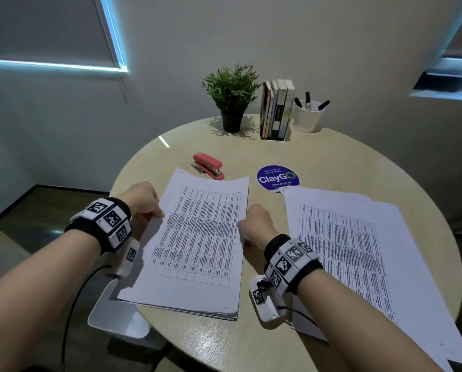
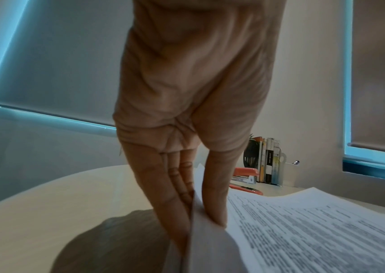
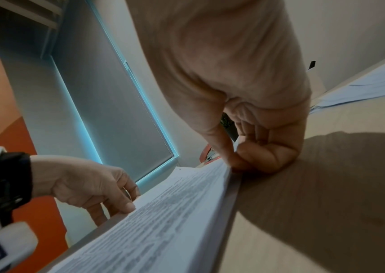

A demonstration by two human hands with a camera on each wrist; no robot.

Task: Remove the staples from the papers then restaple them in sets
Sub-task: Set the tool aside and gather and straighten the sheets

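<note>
A stack of printed papers (image 1: 197,237) lies on the round table in front of me. My left hand (image 1: 144,202) pinches the stack's left edge, thumb on top and fingers beneath; the left wrist view shows the sheets (image 2: 303,230) lifted slightly at that edge by the left hand (image 2: 198,203). My right hand (image 1: 254,224) pinches the stack's right edge, with its curled fingers (image 3: 263,155) against the papers (image 3: 163,212). The red stapler (image 1: 208,165) rests on the table beyond the stack, untouched. A second spread pile of papers (image 1: 358,251) lies to the right.
A potted plant (image 1: 232,98), a row of books (image 1: 276,108) and a white cup of markers (image 1: 309,114) stand at the table's far edge. A round blue sticker (image 1: 277,178) sits between the piles. A white bin (image 1: 117,315) stands below the table's near-left edge (image 1: 133,304).
</note>
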